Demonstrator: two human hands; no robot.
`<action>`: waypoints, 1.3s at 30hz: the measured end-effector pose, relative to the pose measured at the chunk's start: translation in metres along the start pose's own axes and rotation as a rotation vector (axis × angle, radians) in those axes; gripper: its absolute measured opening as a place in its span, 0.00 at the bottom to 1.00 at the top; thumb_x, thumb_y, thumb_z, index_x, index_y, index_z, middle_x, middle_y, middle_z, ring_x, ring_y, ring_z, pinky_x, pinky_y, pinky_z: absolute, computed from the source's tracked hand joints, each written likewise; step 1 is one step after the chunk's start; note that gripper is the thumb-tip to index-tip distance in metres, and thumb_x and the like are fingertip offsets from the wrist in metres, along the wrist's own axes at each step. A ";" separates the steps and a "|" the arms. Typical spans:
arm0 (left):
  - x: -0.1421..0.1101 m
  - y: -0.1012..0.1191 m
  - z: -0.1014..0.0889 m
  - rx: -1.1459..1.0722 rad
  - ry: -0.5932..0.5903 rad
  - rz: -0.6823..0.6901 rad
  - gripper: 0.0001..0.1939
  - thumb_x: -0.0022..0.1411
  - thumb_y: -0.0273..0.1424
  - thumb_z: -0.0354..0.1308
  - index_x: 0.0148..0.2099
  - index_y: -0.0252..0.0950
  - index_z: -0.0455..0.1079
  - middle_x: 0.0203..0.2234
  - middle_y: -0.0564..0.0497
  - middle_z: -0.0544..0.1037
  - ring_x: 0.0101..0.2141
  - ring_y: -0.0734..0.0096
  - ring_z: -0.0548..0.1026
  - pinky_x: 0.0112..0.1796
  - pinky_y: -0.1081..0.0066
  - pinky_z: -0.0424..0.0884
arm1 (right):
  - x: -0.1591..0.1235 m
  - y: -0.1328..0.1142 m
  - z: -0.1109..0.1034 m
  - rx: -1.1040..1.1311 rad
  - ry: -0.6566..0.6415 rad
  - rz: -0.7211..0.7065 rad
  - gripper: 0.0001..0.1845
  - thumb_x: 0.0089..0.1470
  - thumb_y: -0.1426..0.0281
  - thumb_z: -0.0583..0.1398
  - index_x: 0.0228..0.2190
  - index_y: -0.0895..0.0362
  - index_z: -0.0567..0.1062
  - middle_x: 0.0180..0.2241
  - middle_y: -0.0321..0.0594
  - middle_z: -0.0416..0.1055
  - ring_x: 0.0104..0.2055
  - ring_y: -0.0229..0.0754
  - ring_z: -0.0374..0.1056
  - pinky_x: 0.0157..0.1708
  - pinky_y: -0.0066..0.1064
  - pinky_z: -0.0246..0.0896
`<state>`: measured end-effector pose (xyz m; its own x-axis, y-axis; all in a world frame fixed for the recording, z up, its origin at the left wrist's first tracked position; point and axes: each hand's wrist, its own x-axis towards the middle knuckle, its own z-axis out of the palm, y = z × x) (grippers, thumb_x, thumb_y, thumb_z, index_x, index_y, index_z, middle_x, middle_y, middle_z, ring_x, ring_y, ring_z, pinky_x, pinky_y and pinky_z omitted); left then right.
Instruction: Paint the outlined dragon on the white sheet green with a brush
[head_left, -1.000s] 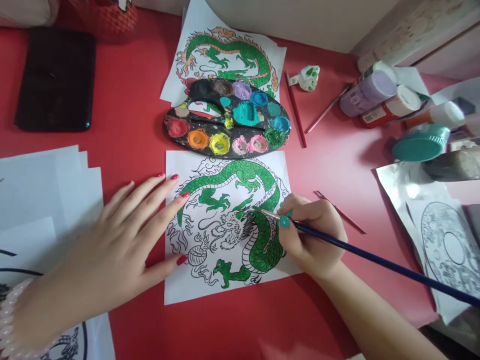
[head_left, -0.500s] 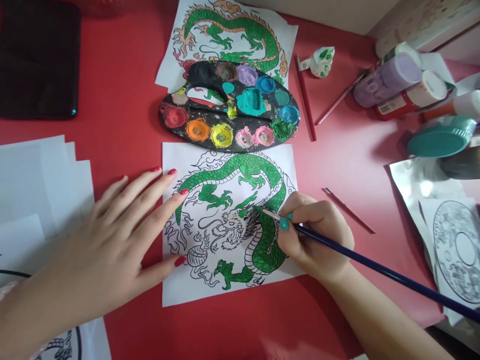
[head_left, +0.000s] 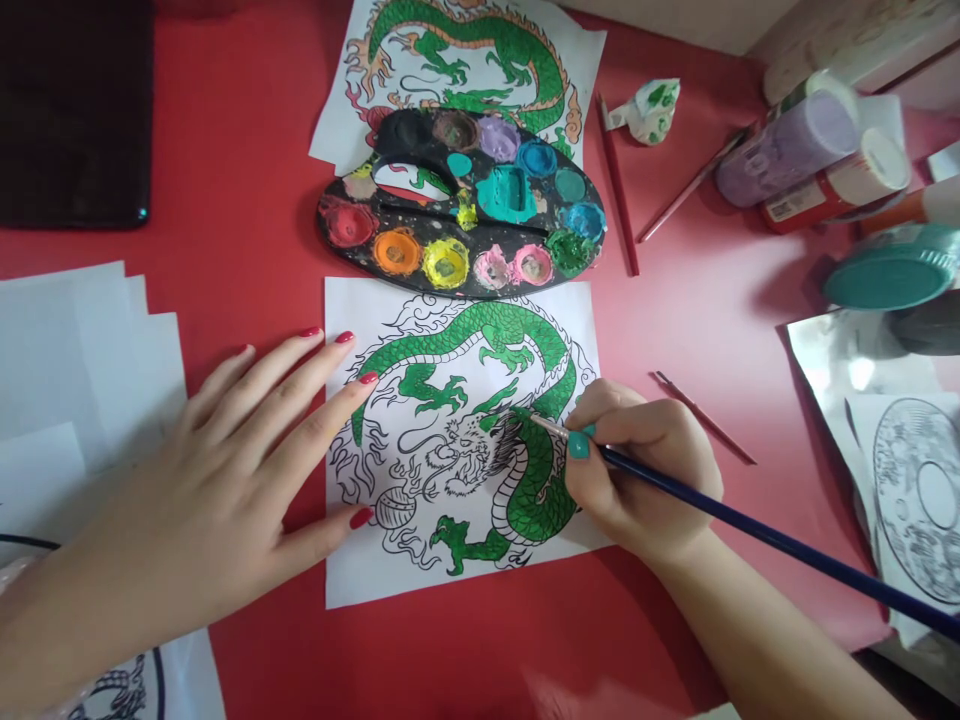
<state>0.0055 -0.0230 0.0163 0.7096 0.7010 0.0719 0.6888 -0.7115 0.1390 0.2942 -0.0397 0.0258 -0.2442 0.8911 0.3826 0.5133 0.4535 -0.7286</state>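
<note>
A white sheet with a printed dragon [head_left: 416,480] lies on the red table. Its body, legs and tail are painted green, while the face, flames and clouds are white with black lines. My left hand [head_left: 262,460] is spread flat, fingertips over the sheet's left edge. In my right hand [head_left: 649,470] a dark blue paintbrush [head_left: 750,515] is pinched near its metal ferrule. The brush tip meets the paper at the dark mane behind the dragon's head. Just above the sheet sits a black paint palette [head_left: 390,228] with wells of several colours.
A second dragon sheet [head_left: 480,65] lies partly under the palette. Thin brushes [head_left: 619,190] and a crumpled, green-stained tissue [head_left: 654,112] are to its right. Paint bottles [head_left: 795,135] and a teal-lidded jar [head_left: 889,275] stand far right. White papers [head_left: 82,350] and a black device [head_left: 71,110] occupy the left.
The view has shifted slightly. My right hand and the paintbrush have moved a little to the right, with the tip still at the mane. My left hand stays in place.
</note>
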 end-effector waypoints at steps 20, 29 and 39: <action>-0.001 0.000 0.001 -0.014 -0.021 -0.019 0.36 0.65 0.49 0.40 0.69 0.39 0.36 0.66 0.45 0.48 0.64 0.50 0.49 0.63 0.48 0.47 | 0.000 0.000 0.001 -0.033 0.058 0.036 0.13 0.46 0.83 0.55 0.26 0.55 0.57 0.21 0.32 0.60 0.20 0.29 0.56 0.19 0.24 0.52; -0.001 0.000 0.000 -0.017 -0.026 -0.024 0.36 0.65 0.49 0.40 0.69 0.39 0.36 0.67 0.46 0.47 0.65 0.50 0.49 0.63 0.50 0.46 | 0.001 -0.003 -0.002 -0.096 0.014 0.095 0.14 0.45 0.81 0.56 0.20 0.55 0.56 0.18 0.32 0.59 0.19 0.29 0.54 0.17 0.24 0.50; 0.000 0.001 0.002 -0.026 -0.038 -0.037 0.36 0.65 0.50 0.40 0.69 0.41 0.36 0.66 0.47 0.48 0.65 0.50 0.49 0.63 0.49 0.47 | 0.000 -0.001 -0.002 -0.091 0.009 0.106 0.13 0.46 0.80 0.56 0.21 0.55 0.57 0.19 0.32 0.61 0.19 0.29 0.56 0.17 0.24 0.52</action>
<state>0.0060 -0.0237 0.0146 0.6895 0.7238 0.0284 0.7107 -0.6835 0.1664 0.2954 -0.0402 0.0274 -0.1774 0.9336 0.3112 0.6085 0.3526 -0.7109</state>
